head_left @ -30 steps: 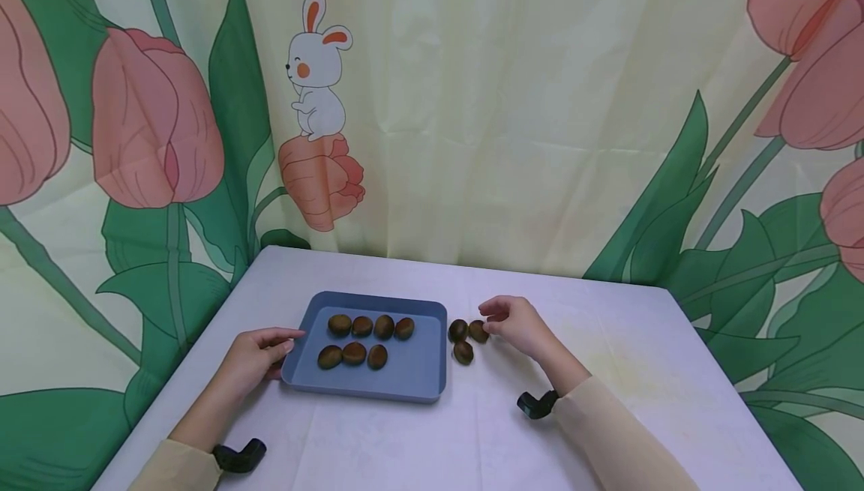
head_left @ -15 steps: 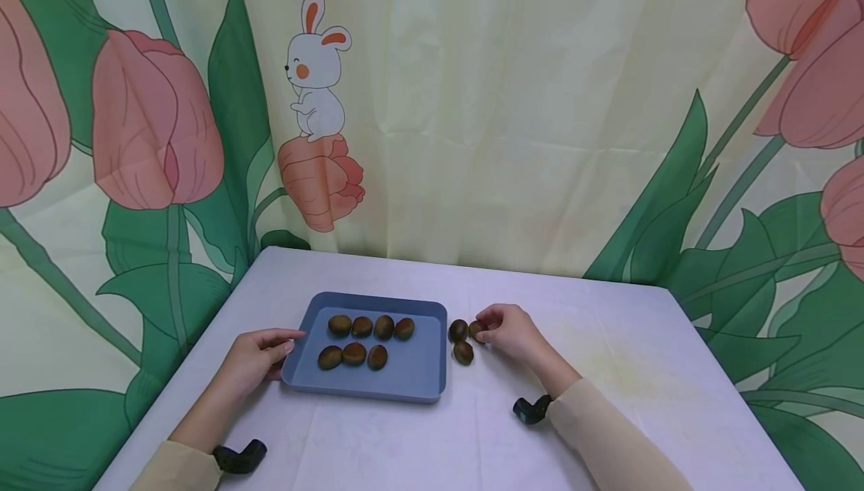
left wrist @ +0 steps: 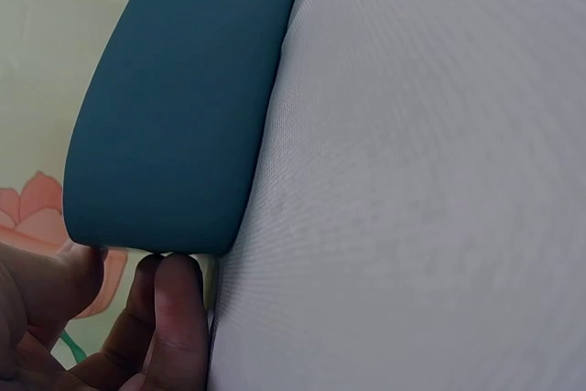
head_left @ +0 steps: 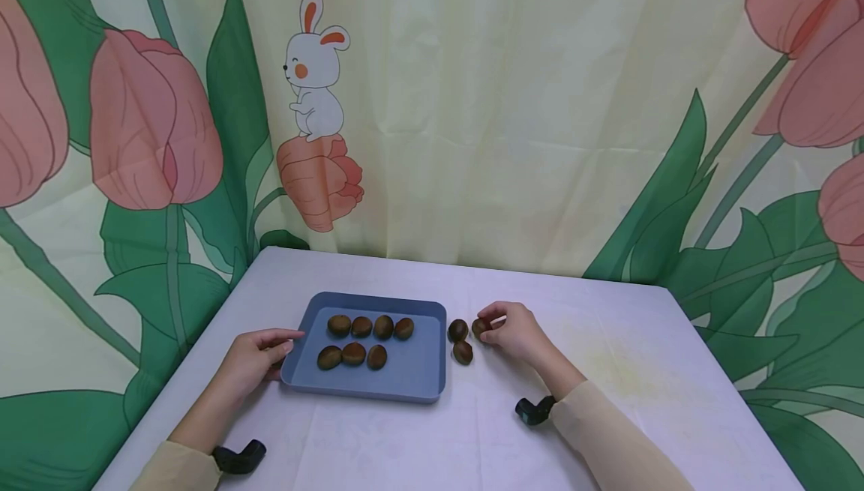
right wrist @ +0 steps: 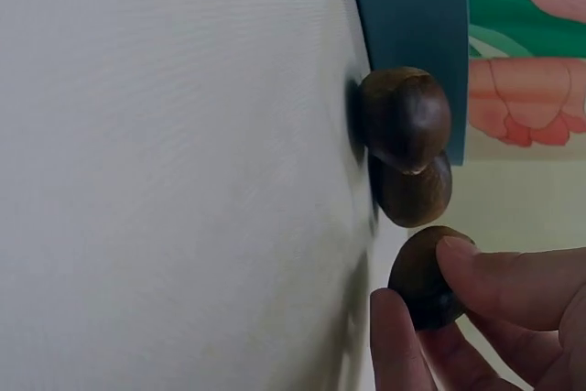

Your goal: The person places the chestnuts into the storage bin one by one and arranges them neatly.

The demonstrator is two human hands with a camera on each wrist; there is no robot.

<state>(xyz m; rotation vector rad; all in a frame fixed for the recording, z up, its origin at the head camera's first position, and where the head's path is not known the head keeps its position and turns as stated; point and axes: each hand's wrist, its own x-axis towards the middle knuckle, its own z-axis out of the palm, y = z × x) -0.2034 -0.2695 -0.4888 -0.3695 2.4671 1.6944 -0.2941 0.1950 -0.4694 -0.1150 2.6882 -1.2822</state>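
Observation:
My right hand (head_left: 518, 330) pinches a brown chestnut (right wrist: 421, 274) between thumb and fingers, close above the table to the right of the tray. Two more chestnuts lie beside it on the cloth, one farther back (head_left: 457, 330) and one nearer (head_left: 463, 352). On the other side, the fingertips of my left hand (head_left: 251, 360) rest against the left end of the blue-grey tray (head_left: 412, 378). Seen from the left wrist, thumb and fingers meet the tray wall (left wrist: 174, 135) without wrapping round it. Inside the tray sit several chestnuts in two rows, a back row (head_left: 383, 327) and a front row (head_left: 354, 354).
A white cloth (head_left: 378, 446) covers the table. Behind it hangs a curtain (head_left: 513, 116) printed with tulips and a rabbit. Black devices are strapped to the left wrist (head_left: 240, 457) and right wrist (head_left: 535, 410).
My right hand has come down to the rightmost loose chestnut, taken hold of it and drawn it slightly right, away from the other two. The left hand and tray stay put.

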